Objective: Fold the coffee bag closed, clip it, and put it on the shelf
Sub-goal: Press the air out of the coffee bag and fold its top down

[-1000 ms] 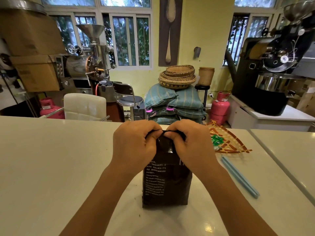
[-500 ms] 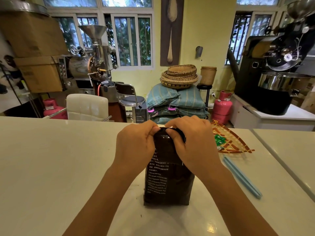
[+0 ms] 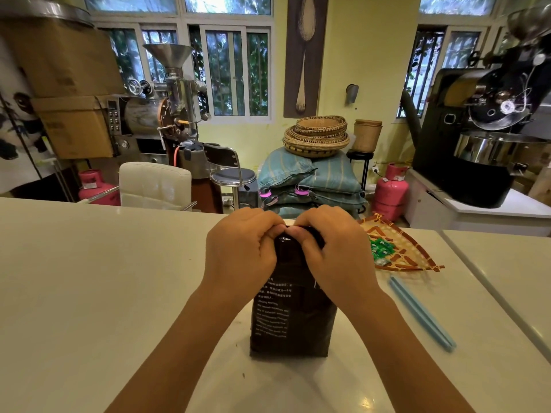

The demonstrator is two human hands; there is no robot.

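Note:
A dark brown coffee bag (image 3: 293,317) with white print stands upright on the white counter (image 3: 98,278). My left hand (image 3: 243,251) and my right hand (image 3: 337,251) both grip its top, thumbs meeting at the middle, pressing the rolled top down. The folded edge is mostly hidden under my fingers. A long light-blue bag clip (image 3: 422,312) lies on the counter to the right of the bag, apart from both hands.
A woven fan-shaped tray (image 3: 414,257) with green packets (image 3: 380,248) lies at the back right of the counter. A seam in the counter runs along the right. Beyond the counter are coffee roasters, chairs, stacked sacks, baskets and pink gas cylinders.
Both hands have rolled the bag's top further down and closed together over it. The bag stands shorter at the top; the clip has not moved.

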